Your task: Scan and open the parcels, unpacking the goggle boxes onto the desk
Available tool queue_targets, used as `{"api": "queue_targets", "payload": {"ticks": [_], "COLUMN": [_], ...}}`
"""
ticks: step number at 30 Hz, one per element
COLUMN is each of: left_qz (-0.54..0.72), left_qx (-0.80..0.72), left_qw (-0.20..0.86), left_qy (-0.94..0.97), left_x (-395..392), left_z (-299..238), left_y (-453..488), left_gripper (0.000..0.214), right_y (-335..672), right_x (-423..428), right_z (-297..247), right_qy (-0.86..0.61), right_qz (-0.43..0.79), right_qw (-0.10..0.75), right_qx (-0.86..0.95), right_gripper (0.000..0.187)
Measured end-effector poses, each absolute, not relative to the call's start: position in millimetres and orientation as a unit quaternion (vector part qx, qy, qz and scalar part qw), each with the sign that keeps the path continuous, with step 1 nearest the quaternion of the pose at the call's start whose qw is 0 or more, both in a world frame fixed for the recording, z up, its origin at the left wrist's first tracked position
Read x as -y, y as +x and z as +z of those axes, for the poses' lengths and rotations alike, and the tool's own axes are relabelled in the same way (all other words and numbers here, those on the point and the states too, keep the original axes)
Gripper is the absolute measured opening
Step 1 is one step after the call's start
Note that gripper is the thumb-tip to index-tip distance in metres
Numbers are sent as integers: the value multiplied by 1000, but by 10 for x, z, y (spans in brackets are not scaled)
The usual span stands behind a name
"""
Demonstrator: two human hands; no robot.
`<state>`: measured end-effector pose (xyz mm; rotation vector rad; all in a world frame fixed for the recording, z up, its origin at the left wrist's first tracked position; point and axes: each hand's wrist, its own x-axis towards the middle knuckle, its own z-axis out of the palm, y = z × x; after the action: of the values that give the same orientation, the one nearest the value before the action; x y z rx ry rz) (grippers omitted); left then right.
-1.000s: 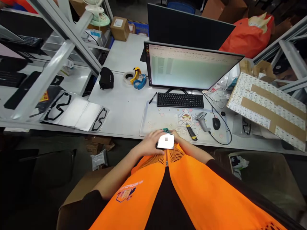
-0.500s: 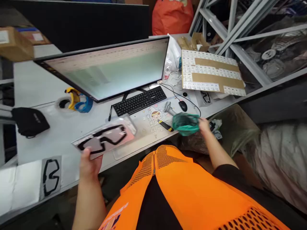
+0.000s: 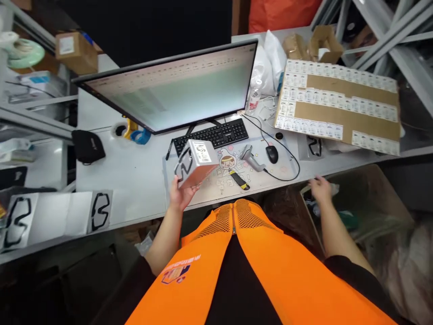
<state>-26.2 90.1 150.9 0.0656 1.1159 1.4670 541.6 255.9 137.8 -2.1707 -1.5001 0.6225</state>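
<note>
My left hand [image 3: 181, 195] grips a small grey box [image 3: 194, 163] printed with black goggles and carrying a white label on top, held tilted above the desk's front edge. My right hand [image 3: 320, 188] is out to the right, fingers spread and nothing in it, over a lined bin [image 3: 368, 212] beside the desk. The green bag is not in my hand; something green [image 3: 345, 218] shows inside the bin.
On the desk stand a monitor [image 3: 179, 90], a keyboard [image 3: 213, 135], a barcode scanner [image 3: 252, 158], a mouse [image 3: 271, 154] and a yellow-black knife [image 3: 239, 179]. A cardboard sheet covered in labels [image 3: 338, 106] lies right. Flat goggle boxes [image 3: 57, 212] lie left; tape rolls [image 3: 130, 132] sit behind.
My right hand has let go of the green bag and now hangs over the bin. The left hand has turned the goggle box and brought it nearer the keyboard. The view has swung back left.
</note>
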Motion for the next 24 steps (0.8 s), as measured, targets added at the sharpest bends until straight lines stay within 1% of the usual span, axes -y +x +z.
{"api": "queue_targets", "payload": {"ticks": [2, 4, 7, 9, 11, 14, 15, 16, 19, 20, 22, 24], "left_qz": [634, 637, 643, 649, 660, 673, 672, 669, 651, 646, 638, 636], "left_qx": [-484, -487, -491, -494, -498, -510, -517, -524, -547, -556, -571, -581], "left_qw": [603, 598, 588, 579, 561, 534, 527, 523, 517, 515, 507, 498], "left_qy": [19, 14, 3, -11, -26, -47, -55, -65, -93, -98, -100, -102], "left_x": [-907, -870, -722, -575, -411, -188, -127, -74, 37, 60, 82, 69], "left_z": [1465, 1446, 1446, 1438, 1408, 1333, 1308, 1285, 1235, 1222, 1202, 1186], "left_y": [-113, 4, 138, 219, 309, 457, 500, 536, 579, 572, 543, 515], "left_gripper": [63, 62, 62, 60, 57, 54, 54, 54, 55, 55, 56, 55], "right_y": [4723, 4050, 3368, 3174, 3109, 3066, 3053, 3048, 3154, 3241, 3466, 3687], "right_x": [-2816, -2984, -3072, -3062, -3057, -3123, -3163, -3209, -3348, -3384, -3425, -3422], "right_z": [1206, 1096, 978, 881, 773, 676, 678, 699, 865, 945, 1124, 1308], "right_qy": [-694, -620, -614, -611, -598, -594, -595, -593, -539, -504, -438, -412], "right_qz": [290, 288, 271, 263, 246, 248, 279, 335, 548, 610, 697, 747], "right_qw": [184, 147, 20, -55, -74, -46, -37, -29, -33, -43, -67, -89], "right_qx": [633, 715, 741, 745, 759, 764, 753, 732, 639, 610, 564, 514], "right_gripper": [56, 66, 83, 88, 87, 87, 86, 82, 57, 53, 57, 60]}}
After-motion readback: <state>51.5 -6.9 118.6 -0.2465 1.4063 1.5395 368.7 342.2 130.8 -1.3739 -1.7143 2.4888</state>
